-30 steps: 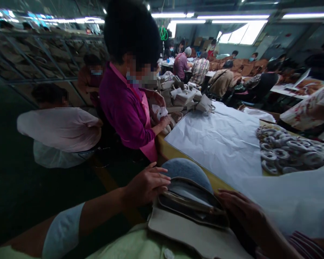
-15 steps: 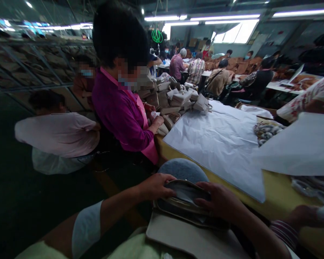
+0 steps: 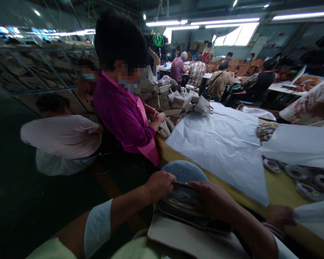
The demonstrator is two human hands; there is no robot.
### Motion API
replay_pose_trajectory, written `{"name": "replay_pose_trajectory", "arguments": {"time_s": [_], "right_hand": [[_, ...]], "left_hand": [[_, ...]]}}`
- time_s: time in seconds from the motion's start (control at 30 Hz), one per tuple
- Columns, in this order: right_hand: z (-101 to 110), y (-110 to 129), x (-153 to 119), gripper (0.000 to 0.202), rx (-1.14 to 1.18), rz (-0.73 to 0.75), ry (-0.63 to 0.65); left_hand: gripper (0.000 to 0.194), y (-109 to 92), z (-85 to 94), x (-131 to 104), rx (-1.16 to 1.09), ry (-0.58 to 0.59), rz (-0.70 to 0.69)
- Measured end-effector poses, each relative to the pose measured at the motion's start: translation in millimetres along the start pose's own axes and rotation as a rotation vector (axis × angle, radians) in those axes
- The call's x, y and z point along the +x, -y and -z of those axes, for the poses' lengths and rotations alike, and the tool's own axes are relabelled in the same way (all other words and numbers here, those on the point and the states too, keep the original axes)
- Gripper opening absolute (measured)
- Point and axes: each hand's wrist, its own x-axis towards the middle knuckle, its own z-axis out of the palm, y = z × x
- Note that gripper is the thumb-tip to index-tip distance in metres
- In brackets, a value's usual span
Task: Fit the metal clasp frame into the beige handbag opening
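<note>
A light beige bag (image 3: 189, 233) lies open over my lap, its flap toward me and its dark mouth facing up. My left hand (image 3: 160, 185) is closed on the left end of the bag's top edge. Over the right part of the opening is my right hand (image 3: 210, 198), gripping the rim, with some fingertips hidden inside the mouth. Just beyond the bag is a round grey-blue padded surface (image 3: 185, 171).
Right of me stands a yellow-edged table (image 3: 278, 187) with white sheets (image 3: 218, 136), coiled straps (image 3: 299, 172) and piled beige bags (image 3: 180, 99). A person in purple (image 3: 118, 104) stands ahead left. Another person's hand (image 3: 280, 216) is at the lower right.
My left hand has closed more tightly at the bag's edge and shifted slightly. The white sheet at the right has moved down, uncovering more coiled straps. The person in purple has moved their hands.
</note>
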Motion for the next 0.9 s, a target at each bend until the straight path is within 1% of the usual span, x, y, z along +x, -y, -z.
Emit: {"name": "replay_pose_trajectory", "arguments": {"time_s": [0.07,0.13,0.2,0.23,0.3,0.37,0.4,0.43,0.47,0.5,0.57,0.6,0.63,0.7,0.77,0.83,0.9], "right_hand": [[-0.1,2.5,1.4,0.055,-0.057,0.007,-0.009],[-0.4,4.7,4.1,0.046,-0.106,0.027,-0.012],[-1.7,4.8,7.9,0.030,-0.149,0.018,-0.008],[-2.8,3.5,9.8,0.027,-0.163,0.010,-0.013],[-5.4,-1.9,12.2,0.030,-0.169,-0.003,-0.037],[-7.3,-10.0,11.5,0.026,-0.134,0.019,-0.089],[-7.5,-14.3,9.8,0.030,-0.112,0.045,-0.125],[-7.0,-18.4,7.4,0.041,-0.099,0.083,-0.168],[-6.0,-21.8,4.5,0.048,-0.097,0.136,-0.213],[-4.3,-24.4,1.6,0.043,-0.107,0.204,-0.254],[-0.2,-26.3,-3.1,0.012,-0.178,0.336,-0.286],[1.9,-25.4,-4.2,0.007,-0.226,0.379,-0.269],[3.6,-23.5,-4.1,0.008,-0.271,0.391,-0.230],[5.5,-17.1,0.1,0.005,-0.336,0.360,-0.130],[4.6,-9.3,8.5,0.009,-0.345,0.311,-0.052],[0.9,-3.2,18.3,0.016,-0.314,0.280,-0.035],[-4.5,-1.6,25.5,0.014,-0.253,0.280,-0.056]], "left_hand": [[0.027,3.0,4.7,1.0,-0.091,0.045,-0.065],[0.032,4.9,10.6,1.5,-0.161,0.116,-0.140],[0.037,3.2,14.6,2.3,-0.131,0.177,-0.176],[0.034,0.9,15.0,3.1,-0.074,0.183,-0.171],[0.027,-4.9,12.4,5.2,0.069,0.156,-0.144],[0.027,-10.0,6.5,7.6,0.176,0.100,-0.119],[0.027,-11.4,3.3,8.7,0.201,0.076,-0.116],[0.027,-11.8,0.4,9.6,0.206,0.056,-0.112],[0.027,-11.4,-1.9,10.3,0.200,0.043,-0.106],[0.027,-10.2,-3.4,10.7,0.193,0.039,-0.098],[0.026,-6.9,-4.4,11.2,0.175,0.048,-0.094],[0.026,-5.2,-4.1,11.3,0.165,0.052,-0.100],[0.026,-3.7,-3.5,11.4,0.152,0.054,-0.113],[0.027,-1.9,-2.3,11.8,0.128,0.054,-0.145],[0.029,-1.6,-1.8,12.3,0.121,0.054,-0.152],[0.032,-2.0,-2.0,12.4,0.110,0.045,-0.141],[0.034,-2.2,-2.1,11.6,0.103,0.040,-0.121]]}}
